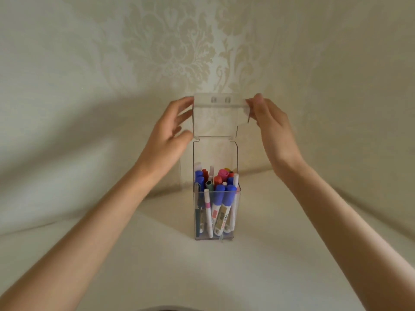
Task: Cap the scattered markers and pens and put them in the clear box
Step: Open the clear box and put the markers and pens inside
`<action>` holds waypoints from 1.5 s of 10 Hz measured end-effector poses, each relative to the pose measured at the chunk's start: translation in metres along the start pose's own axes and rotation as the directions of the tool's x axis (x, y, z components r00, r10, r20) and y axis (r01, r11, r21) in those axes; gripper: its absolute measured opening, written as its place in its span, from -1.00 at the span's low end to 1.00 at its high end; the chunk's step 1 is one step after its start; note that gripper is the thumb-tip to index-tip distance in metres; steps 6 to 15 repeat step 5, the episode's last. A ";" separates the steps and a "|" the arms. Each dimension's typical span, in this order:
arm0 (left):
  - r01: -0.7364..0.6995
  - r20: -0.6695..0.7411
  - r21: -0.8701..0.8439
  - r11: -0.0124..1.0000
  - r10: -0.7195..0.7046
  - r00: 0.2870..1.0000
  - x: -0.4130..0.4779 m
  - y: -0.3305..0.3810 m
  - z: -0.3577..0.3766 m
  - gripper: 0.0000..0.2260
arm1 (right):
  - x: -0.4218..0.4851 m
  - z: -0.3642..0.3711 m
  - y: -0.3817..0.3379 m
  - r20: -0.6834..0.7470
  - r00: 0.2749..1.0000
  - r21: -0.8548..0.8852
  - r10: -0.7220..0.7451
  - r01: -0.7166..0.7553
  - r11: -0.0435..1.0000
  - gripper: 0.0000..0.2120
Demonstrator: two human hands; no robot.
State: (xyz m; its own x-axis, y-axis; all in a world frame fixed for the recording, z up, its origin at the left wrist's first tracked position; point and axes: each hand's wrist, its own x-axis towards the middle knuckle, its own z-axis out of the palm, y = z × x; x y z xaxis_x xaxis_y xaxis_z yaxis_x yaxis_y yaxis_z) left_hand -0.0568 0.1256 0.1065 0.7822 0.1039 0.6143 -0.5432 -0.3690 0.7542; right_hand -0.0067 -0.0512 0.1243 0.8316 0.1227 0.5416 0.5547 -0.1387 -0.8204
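Markers [222, 194] capped in clear box [213, 153], packing looks done — right hand [272, 127] pinches corner of upright lid [215, 117], left hand [169, 135] touches its edge, loose-fingered — next: fold lid down squarely

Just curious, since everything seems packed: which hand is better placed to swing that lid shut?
Right, probably. The right hand pinches the top corner of the open lid, thumb in front, fingers behind. The left hand only touches the opposite edge with spread fingers.

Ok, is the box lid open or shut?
Open. The lid stands upright on its hinge above the box, the left hand touching one side and the right hand pinching the other.
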 end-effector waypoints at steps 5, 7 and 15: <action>-0.026 0.019 0.132 0.991 0.024 1.000 -0.103 -0.044 0.028 -0.39 | -0.104 0.008 0.063 0.015 0.996 -0.027 -0.088 0.088 0.996 -0.65; -0.026 0.019 0.132 0.991 0.024 1.000 -0.103 -0.044 0.028 -0.39 | -0.104 0.008 0.063 0.015 0.996 -0.027 -0.088 0.088 0.996 -0.65; -0.026 0.019 0.132 0.991 0.024 1.000 -0.103 -0.044 0.028 -0.39 | -0.104 0.008 0.063 0.015 0.996 -0.027 -0.088 0.088 0.996 -0.65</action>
